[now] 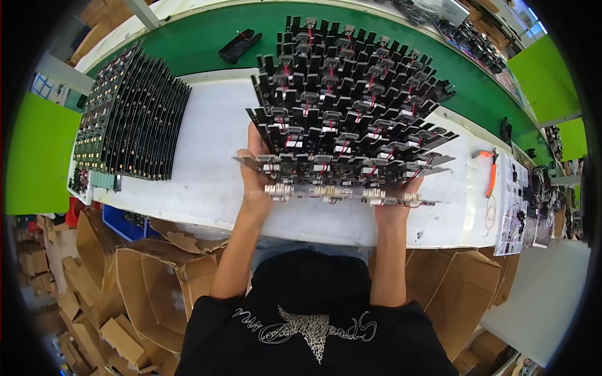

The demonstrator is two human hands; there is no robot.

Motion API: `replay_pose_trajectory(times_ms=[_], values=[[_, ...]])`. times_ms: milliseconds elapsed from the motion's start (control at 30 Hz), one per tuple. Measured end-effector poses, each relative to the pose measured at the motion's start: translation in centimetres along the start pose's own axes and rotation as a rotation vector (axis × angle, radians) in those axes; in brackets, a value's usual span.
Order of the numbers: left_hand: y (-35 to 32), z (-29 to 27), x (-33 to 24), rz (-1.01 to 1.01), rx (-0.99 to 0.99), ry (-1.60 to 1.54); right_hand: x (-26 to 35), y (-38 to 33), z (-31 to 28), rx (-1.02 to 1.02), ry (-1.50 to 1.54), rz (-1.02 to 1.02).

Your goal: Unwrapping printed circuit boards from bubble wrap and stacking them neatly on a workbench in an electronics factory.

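Observation:
A large stack of black circuit boards (338, 119), with upright black fins, white connectors and short red wires, stands in front of me over the white worktop. My left hand (254, 185) grips its near left side, thumb up along the edge. On the near right side my right hand (394, 207) holds the same stack, its fingers mostly hidden by the boards. The nearest board of the stack is slightly blurred. To the left, a second pack of circuit boards (132, 119) stands on edge in a close row.
Beyond the white worktop (213, 144) runs a green mat (188, 44) with a black plastic part (240, 46). At right lie orange-handled pliers (491, 172) and a tray of small black parts (514, 210). Cardboard boxes (150, 294) and a blue bin (119, 224) stand below the front edge.

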State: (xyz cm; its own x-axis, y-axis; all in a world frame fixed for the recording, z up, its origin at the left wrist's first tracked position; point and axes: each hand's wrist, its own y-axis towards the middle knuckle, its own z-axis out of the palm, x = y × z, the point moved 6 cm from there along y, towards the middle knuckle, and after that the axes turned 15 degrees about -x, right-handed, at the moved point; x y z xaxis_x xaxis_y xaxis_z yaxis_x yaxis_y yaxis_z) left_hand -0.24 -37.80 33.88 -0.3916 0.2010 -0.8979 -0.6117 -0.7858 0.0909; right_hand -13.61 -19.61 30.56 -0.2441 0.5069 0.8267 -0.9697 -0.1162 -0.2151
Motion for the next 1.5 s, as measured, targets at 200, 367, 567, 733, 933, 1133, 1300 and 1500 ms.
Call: replay_pose_trajectory(times_ms=[200, 367, 567, 733, 933, 1133, 1300, 1500], values=[[0.3, 0.3, -0.9, 0.023, -0.098, 0.031, -0.5, 0.6, -0.3, -0.013, 0.146, 0.146], [0.1, 0.4, -0.7, -0.063, -0.059, -0.115, 1.1, 0.2, 1.9, 0.168, 0.198, 0.083], [-0.4, -1.0, 0.7, -0.226, 0.115, -0.731, 2.3, -0.9, 3.7, 0.259, 0.014, 0.13], [0.6, -2.4, 1.9, -0.194, -0.051, -0.506, 3.7, -1.3, 4.5, 0.314, -0.038, 0.111], [0.3, -1.8, 1.5, -0.196, -0.287, -0.377, 3.4, -0.6, 4.8, 0.233, 0.047, 0.141], [0.7, -0.3, 0.8, -0.168, -0.157, -0.268, 3.9, -1.1, 5.3, 0.248, -0.029, 0.061], [1.0, 1.5, -0.5, -0.205, 0.206, -0.798, 3.5, -0.9, 5.4, 0.198, 0.016, 0.049], [1.7, -0.8, 0.0, -0.029, -0.419, -0.192, 2.8, 0.2, 4.7, 0.082, 0.032, 0.039]])
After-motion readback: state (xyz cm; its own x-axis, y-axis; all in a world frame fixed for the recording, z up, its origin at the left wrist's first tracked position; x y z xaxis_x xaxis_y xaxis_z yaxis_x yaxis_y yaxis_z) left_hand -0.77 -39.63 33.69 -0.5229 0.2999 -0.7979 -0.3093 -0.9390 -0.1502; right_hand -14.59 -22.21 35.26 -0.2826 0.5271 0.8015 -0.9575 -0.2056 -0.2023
